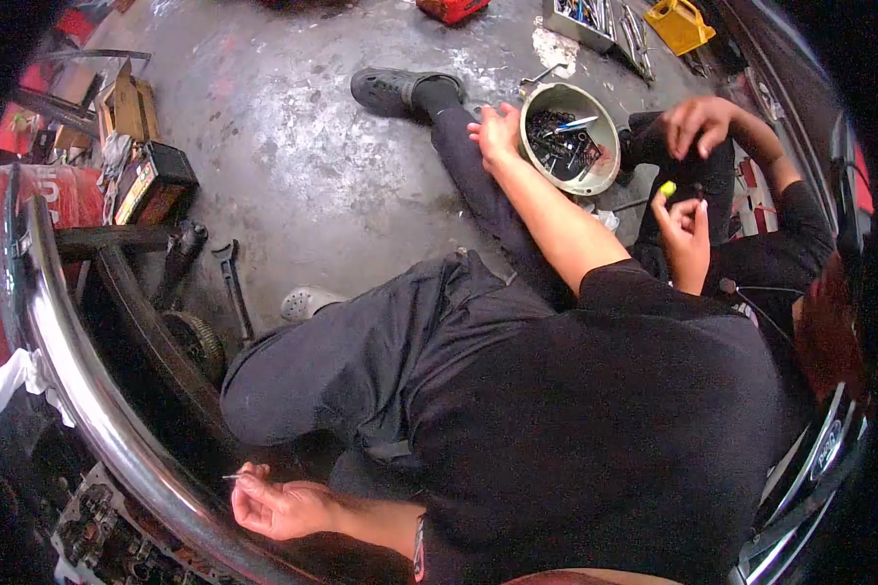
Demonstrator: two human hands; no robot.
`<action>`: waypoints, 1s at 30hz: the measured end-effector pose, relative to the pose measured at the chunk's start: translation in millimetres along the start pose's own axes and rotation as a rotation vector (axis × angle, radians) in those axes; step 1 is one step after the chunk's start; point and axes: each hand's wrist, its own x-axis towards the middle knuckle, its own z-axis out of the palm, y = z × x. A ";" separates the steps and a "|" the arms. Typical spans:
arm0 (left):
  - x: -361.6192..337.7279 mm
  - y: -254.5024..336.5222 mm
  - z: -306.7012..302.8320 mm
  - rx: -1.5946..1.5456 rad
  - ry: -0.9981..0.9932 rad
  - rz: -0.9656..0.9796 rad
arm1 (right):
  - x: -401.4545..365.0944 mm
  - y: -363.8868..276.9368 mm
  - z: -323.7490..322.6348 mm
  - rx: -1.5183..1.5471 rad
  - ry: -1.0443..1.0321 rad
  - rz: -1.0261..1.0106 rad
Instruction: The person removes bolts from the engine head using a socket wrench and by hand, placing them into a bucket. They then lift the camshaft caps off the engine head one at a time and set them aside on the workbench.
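Note:
At the lower left, my left hand (281, 504) is closed, pinching a small thin metal piece (232, 477) between thumb and fingertips. The piece is too small to name. Near it are a chrome bar (97, 375) and a greasy engine part (107, 526). My right hand (498, 133) lies palm partly up beside the left rim of a pale bucket (606, 183), fingers apart with nothing visible in them. Inside the bucket are many dark bolts and small parts (561, 154), with a blue-and-white pen-like thing (575, 125) on top.
A co-worker sits at right; one hand (697, 127) hangs over a knee, the other (685, 239) is raised by a yellow-green piece (667, 188). A wrench (232, 283), a battery (156, 185), a tool tray (580, 24) and a yellow container (680, 26) are on the floor.

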 end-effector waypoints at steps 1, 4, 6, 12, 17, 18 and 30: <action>0.5 -1.2 -0.4 0.009 -0.004 -0.005 | -3.4 0.8 1.9 -0.021 -0.050 -0.024; -0.9 -1.3 2.5 0.014 -0.004 -0.023 | -12.7 -1.3 6.9 -0.080 -0.170 -0.105; -1.5 -1.0 3.1 0.006 -0.003 -0.036 | -16.9 -7.3 9.3 -0.091 -0.191 -0.144; -2.1 -5.0 3.6 -0.038 -0.018 -0.046 | -3.9 0.8 -4.8 -0.051 -0.124 -0.113; -0.4 -11.4 4.7 -0.044 -0.048 -0.036 | -23.5 -20.9 -19.7 -0.063 -0.104 -0.142; 0.1 -11.6 4.7 -0.068 -0.063 -0.027 | -29.5 -28.3 -20.9 -0.177 -0.203 -0.163; -12.5 -0.7 -4.0 -0.216 -0.030 -0.056 | -166.7 -143.3 -42.3 0.623 -0.530 -0.071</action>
